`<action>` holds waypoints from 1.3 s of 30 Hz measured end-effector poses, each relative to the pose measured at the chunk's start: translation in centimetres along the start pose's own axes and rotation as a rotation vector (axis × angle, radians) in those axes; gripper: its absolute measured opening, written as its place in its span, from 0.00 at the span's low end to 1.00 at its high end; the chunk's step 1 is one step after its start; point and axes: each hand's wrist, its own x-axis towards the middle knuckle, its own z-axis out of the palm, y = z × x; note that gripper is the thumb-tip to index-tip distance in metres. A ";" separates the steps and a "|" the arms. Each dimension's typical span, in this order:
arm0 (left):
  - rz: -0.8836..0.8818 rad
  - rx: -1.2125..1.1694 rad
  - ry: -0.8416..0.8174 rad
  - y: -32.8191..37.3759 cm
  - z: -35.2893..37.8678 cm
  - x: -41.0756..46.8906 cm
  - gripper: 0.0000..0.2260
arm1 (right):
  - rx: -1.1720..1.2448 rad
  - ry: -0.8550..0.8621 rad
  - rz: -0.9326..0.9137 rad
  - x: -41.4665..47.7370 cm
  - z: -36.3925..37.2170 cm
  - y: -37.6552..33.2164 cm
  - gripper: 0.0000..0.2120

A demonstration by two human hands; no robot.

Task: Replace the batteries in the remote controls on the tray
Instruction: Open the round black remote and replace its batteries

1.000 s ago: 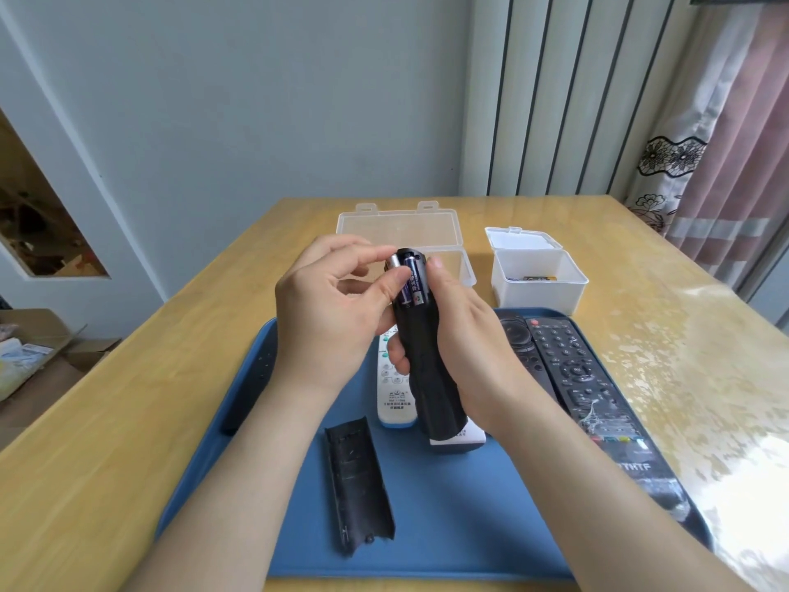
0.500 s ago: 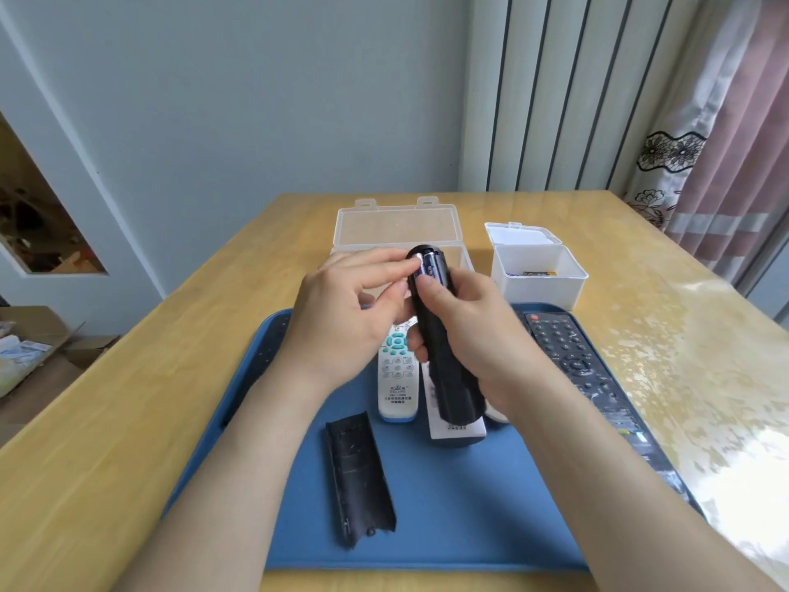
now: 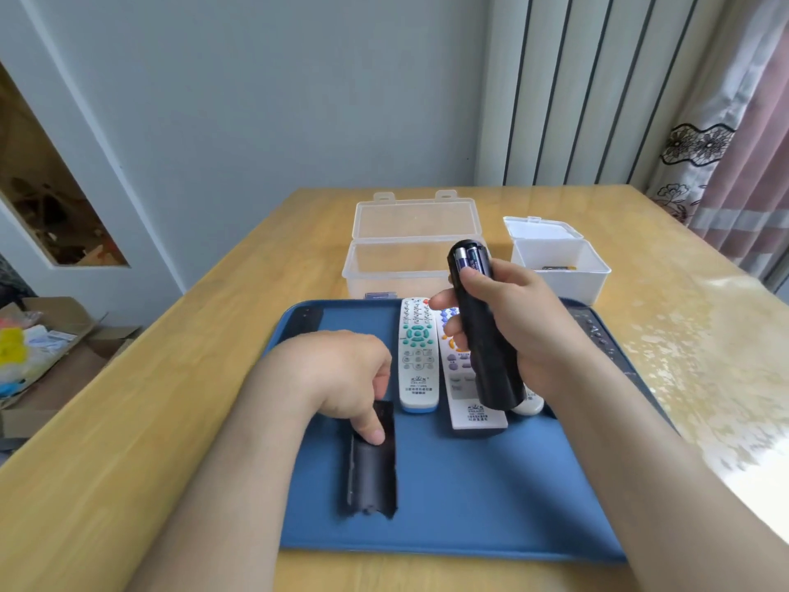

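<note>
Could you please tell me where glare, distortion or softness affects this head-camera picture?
Head view: strong glare whitens the table at the right, hiding its grain. Head view: the wide-angle lens slants the wall panels outward. Head view: the battery cover on the tray is a soft dark patch with little detail, while the batteries in the black remote show clearly.

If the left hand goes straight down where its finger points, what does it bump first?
The black battery cover on the blue tray; a fingertip of the left hand seems to touch it.
</note>
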 end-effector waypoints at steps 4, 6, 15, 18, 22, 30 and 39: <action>0.202 -0.332 0.064 -2.1 -0.9 -1.5 0.13 | 0.011 -0.034 0.029 0.1 0.1 0.4 0.07; 0.387 -0.626 0.214 -2.9 -1.5 -2.6 0.09 | 0.029 -0.055 0.046 0.1 0.2 0.4 0.07; 0.708 -1.194 0.788 -3.0 -1.4 -0.7 0.25 | 0.201 -0.365 0.175 -0.7 0.4 0.0 0.11; 0.672 -1.205 0.694 -3.2 -1.0 -0.6 0.24 | 0.258 -0.302 0.070 -0.4 0.2 0.0 0.12; 0.566 -1.504 0.498 -3.5 -1.1 -0.4 0.14 | 0.117 -0.200 -0.028 -0.1 0.0 0.2 0.15; 0.481 -1.256 0.576 -3.3 -0.9 0.0 0.05 | -0.102 -0.385 0.104 -0.6 0.0 -0.1 0.30; 0.397 -0.959 0.495 -2.5 -0.4 0.9 0.08 | -0.459 -0.610 0.253 -1.7 -0.2 -0.9 0.44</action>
